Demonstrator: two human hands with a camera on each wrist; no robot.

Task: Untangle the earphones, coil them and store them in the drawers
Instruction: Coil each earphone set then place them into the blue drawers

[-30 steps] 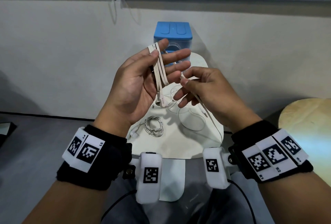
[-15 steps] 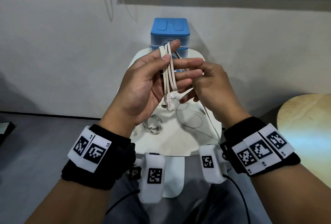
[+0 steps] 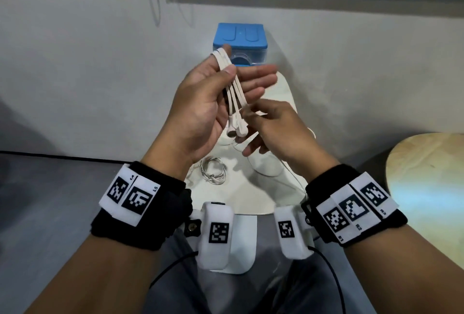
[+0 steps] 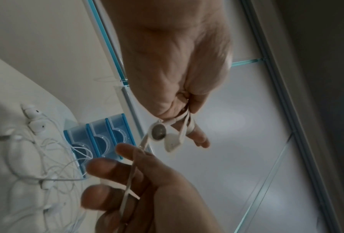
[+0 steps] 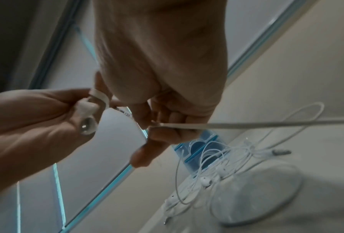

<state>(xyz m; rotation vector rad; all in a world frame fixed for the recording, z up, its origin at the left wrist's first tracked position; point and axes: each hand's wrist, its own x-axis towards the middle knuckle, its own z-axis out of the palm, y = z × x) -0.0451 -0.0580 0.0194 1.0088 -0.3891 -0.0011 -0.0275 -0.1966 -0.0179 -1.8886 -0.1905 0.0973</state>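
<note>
My left hand [image 3: 229, 72] is raised palm up, with flat beige earphones [image 3: 233, 92] looped over the index finger and pinned by the thumb. Their two earbuds [image 3: 237, 130] hang below the palm, and show again in the left wrist view as the earbuds [image 4: 161, 134]. Just right of the earbuds, my right hand [image 3: 248, 112] pinches the free cable [image 5: 247, 124], which runs taut away from the fingers. The blue drawer box [image 3: 239, 42] stands at the back of the small white table [image 3: 253, 195]; its drawers [image 4: 99, 141] show translucent fronts.
A coiled white earphone set [image 3: 212, 170] lies on the table below my left hand. Loose white cable [image 3: 263, 165] and tangled white earphones [image 5: 213, 175] lie in front of the drawers. A round wooden tabletop [image 3: 426, 183] stands to the right. A wall runs behind.
My right hand rose to the left fingertips with the cable, then came back down beside the hanging earbuds. More strands lie across the left fingers now.
</note>
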